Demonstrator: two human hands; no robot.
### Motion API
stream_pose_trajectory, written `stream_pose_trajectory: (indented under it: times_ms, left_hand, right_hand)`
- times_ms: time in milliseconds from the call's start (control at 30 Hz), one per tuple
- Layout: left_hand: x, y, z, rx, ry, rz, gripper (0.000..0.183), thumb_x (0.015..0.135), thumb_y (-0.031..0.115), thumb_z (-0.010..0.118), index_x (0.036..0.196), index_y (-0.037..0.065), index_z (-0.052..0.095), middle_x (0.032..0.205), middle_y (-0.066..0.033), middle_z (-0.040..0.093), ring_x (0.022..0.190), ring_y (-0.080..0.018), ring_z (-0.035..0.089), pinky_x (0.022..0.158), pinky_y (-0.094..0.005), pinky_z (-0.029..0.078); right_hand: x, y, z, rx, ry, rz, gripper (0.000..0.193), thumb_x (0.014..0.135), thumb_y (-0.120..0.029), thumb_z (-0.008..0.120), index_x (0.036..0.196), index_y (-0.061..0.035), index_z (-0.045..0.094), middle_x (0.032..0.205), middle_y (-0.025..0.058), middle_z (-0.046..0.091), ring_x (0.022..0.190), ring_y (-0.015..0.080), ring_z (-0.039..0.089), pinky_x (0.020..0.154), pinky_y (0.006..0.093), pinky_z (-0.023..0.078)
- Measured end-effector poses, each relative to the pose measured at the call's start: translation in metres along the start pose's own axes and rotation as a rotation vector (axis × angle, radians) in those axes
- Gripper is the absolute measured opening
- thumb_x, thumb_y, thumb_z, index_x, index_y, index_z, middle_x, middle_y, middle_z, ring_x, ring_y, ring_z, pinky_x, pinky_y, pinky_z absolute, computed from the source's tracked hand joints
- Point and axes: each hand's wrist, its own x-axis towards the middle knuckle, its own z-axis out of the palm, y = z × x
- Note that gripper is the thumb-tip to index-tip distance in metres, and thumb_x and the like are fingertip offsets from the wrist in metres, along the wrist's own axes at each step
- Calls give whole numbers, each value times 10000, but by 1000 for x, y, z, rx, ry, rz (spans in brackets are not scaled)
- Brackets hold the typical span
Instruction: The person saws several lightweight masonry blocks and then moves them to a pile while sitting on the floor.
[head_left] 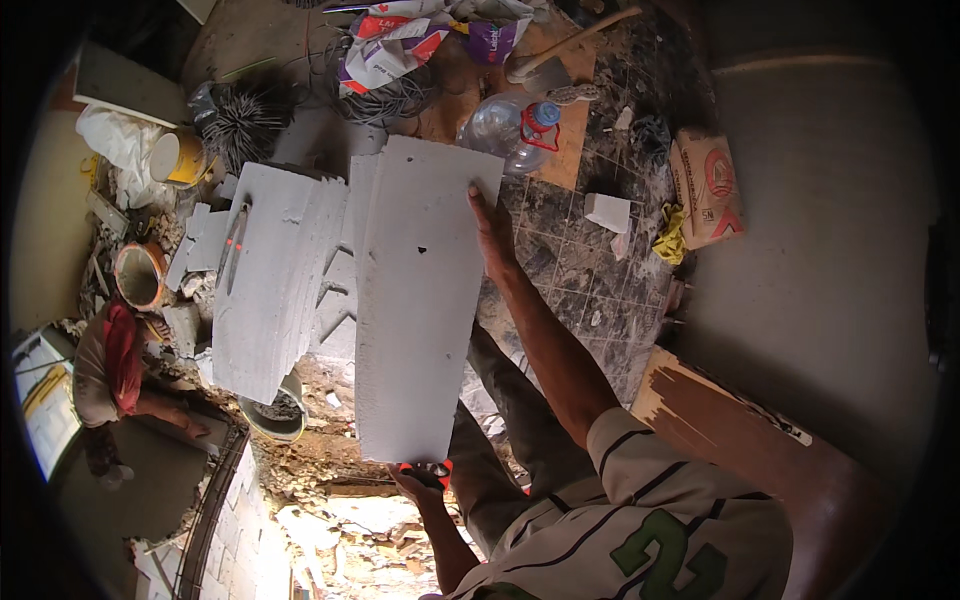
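A long pale grey building block (420, 290) with a few small pits in its face is held between my two hands. My right hand (492, 235) grips its right edge near the far end, thumb on the face and fingers mostly hidden. At the near end, my left hand (412, 482) is closed around the block's lower edge. A red and black object (432, 473) shows at that hand; its kind is unclear. Left of the block stands a stack of similar grey blocks (275, 280). On it lies a thin dark tool (236, 248) with orange marks.
Left are a yellow bucket (180, 160), an orange-rimmed bucket (140, 275) and a mortar bucket (274, 412). Another person (105, 365) bends there amid rubble. Beyond lie a clear bottle (500, 130), a shovel (545, 75) and wire (390, 95). A paper sack (708, 185) leans right.
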Motion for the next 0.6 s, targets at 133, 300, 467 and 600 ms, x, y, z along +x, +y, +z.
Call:
stream_pose_trajectory:
  times_ms: [133, 300, 467, 600]
  left_hand:
    - [27, 39, -31, 170, -145, 131, 699, 935, 676, 452, 1287, 75, 513, 1198, -86, 541, 1053, -236, 556, 899, -431, 490]
    - [50, 85, -31, 239, -39, 81, 680, 921, 659, 497, 1309, 100, 479, 1216, -77, 519, 1162, -256, 515, 1007, -433, 432]
    - [49, 94, -5, 229, -57, 95, 546, 899, 490, 499, 1325, 149, 474, 1332, -84, 475, 1226, -302, 475, 956, -532, 443]
    - [69, 99, -29, 347, -121, 110, 680, 903, 666, 451, 1350, 153, 475, 1368, -40, 485, 1264, -254, 469, 1034, -449, 424]
  right_hand:
    - [-14, -19, 7, -101, 63, -94, 733, 887, -541, 669, 1353, -2, 502, 1218, 155, 619, 1134, 239, 592, 956, 388, 480]
    - [-16, -21, 16, 23, 55, -65, 759, 866, -426, 723, 1382, 50, 434, 1250, 260, 589, 1198, 324, 585, 993, 419, 470]
    - [-15, -14, 16, -60, 109, 20, 858, 857, -421, 732, 1413, 118, 364, 1369, 306, 487, 1284, 369, 512, 1073, 415, 422]
    - [-17, -17, 9, -167, 132, -24, 919, 839, -434, 747, 1420, 146, 335, 1412, 324, 438, 1343, 388, 449, 1122, 413, 377]
